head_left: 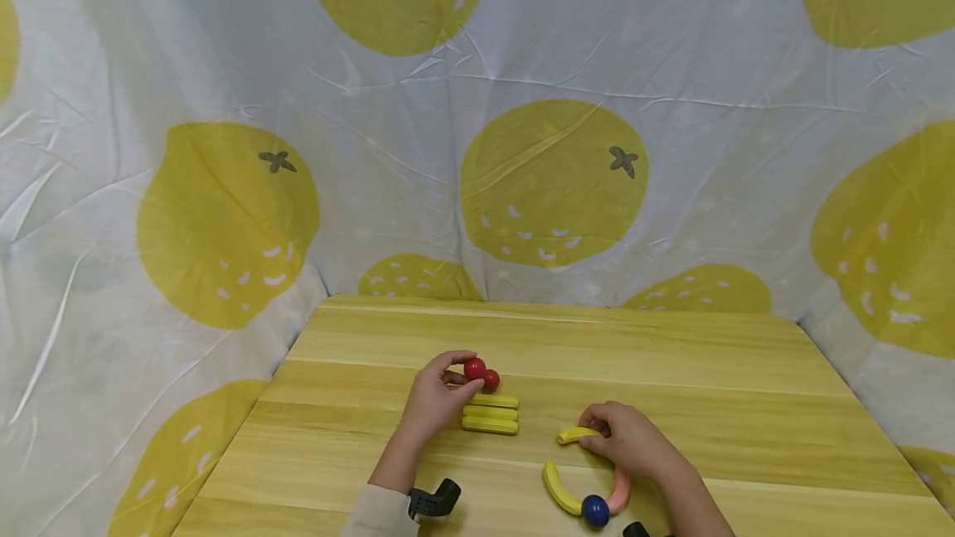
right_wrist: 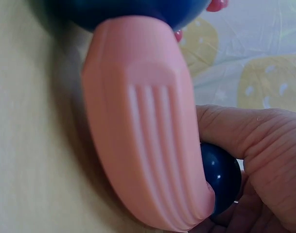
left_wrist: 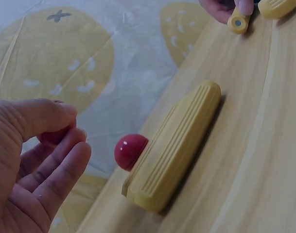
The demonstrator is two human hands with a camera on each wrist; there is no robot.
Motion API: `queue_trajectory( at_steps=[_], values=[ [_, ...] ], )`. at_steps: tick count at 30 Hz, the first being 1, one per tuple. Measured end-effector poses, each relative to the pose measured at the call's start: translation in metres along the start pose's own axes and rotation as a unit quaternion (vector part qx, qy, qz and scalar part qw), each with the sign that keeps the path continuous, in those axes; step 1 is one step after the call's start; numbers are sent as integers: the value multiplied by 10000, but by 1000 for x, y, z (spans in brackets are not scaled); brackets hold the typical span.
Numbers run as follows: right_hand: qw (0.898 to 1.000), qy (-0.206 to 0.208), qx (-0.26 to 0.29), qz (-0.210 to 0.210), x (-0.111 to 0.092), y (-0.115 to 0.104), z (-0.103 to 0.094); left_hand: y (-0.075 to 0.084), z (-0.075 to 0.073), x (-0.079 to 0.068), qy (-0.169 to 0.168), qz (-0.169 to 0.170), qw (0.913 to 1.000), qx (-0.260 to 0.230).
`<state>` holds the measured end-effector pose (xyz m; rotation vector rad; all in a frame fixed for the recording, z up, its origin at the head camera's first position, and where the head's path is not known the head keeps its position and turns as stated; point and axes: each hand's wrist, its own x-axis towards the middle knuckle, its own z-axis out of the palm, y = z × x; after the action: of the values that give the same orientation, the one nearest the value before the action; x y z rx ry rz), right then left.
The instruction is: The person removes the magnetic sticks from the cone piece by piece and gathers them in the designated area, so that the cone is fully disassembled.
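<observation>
My left hand pinches a red ball between thumb and fingers. A second red ball sits at the far side of several straight yellow ribbed sticks, lying side by side. My right hand pinches a curved yellow stick; a grey disc shows in its end in the left wrist view. Below that hand, a curved pink stick and another curved yellow stick meet at a blue ball. Another blue ball is by the right fingers, hidden in the head view.
The pieces lie on a wooden table. A pale cloth printed with yellow fruit hangs behind the table and at both sides. A black wrist strap is on the left wrist.
</observation>
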<state>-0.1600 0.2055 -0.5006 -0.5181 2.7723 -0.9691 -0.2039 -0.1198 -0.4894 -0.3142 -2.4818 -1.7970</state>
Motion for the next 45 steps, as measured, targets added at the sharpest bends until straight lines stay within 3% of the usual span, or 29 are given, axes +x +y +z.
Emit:
queue_trajectory(
  at_steps=[4, 9, 17, 28, 45],
  values=[
    [10000, 3, -16, 10, 0, 0, 0, -7, -3, 2, 224, -232, 9994, -122],
    [10000, -17, 10, 61, 0, -1, 0, -18, -4, 2, 435, -266, 9986, 165],
    [9999, -13, 6, 135, 0, -2, 1, -35, 3, 5, 467, -426, 9974, 358],
    [9999, 27, 2, 125, 0, -2, 1, -38, 10, 3, 593, -447, 9958, 544],
    [9999, 42, -9, 152, -1, -2, 2, -38, 11, 3, 475, -606, 9959, 478]
  ],
)
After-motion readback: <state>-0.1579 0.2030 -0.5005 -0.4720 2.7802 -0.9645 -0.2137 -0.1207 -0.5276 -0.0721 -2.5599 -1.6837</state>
